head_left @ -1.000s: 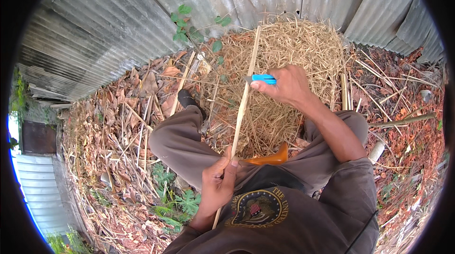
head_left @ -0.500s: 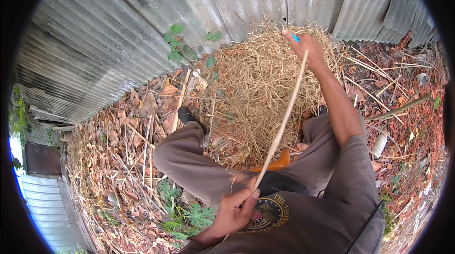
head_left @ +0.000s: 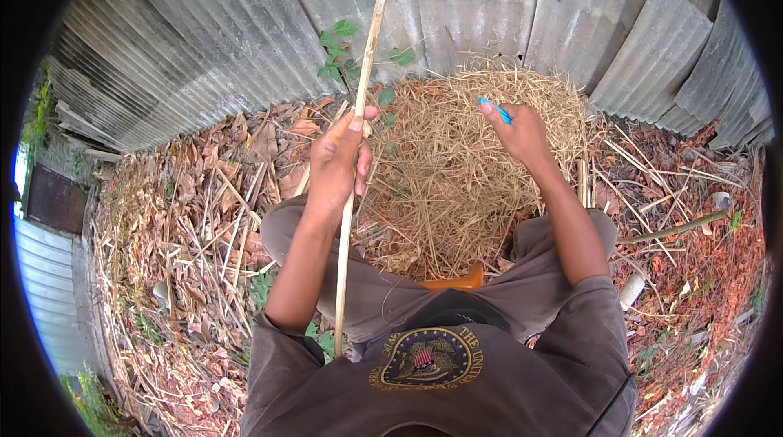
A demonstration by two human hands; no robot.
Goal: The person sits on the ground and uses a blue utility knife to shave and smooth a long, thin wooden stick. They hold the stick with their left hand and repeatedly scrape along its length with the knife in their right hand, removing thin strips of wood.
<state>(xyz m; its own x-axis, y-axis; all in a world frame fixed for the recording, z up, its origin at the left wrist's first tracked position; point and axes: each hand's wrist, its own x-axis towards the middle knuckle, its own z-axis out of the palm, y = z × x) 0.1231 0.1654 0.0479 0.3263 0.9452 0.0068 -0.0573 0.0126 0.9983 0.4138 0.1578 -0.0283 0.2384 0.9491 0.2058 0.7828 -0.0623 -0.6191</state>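
A long, pale wooden stick [head_left: 377, 21] stands nearly upright on my left side. Its lower end comes down by my shirt and its top runs out of the picture. My left hand [head_left: 336, 161] grips it near the middle. In my right hand [head_left: 520, 135] is a small blue-handled knife [head_left: 497, 111], its short blade pointing toward the upper left. Below both hands lies a heap of straw-coloured shavings [head_left: 457, 168], between my bent legs.
Corrugated metal sheets [head_left: 473, 8] wall off the far side. A leafy green plant [head_left: 333, 49] grows against them. Dry leaves [head_left: 212, 168] and loose sticks cover the ground at left. An orange object [head_left: 457, 280] lies between my legs, and a branch [head_left: 677, 226] rests at right.
My left hand has moved from near my waist up and forward along the stick, which now stands more upright at the left. My right hand with the knife has come down slightly.
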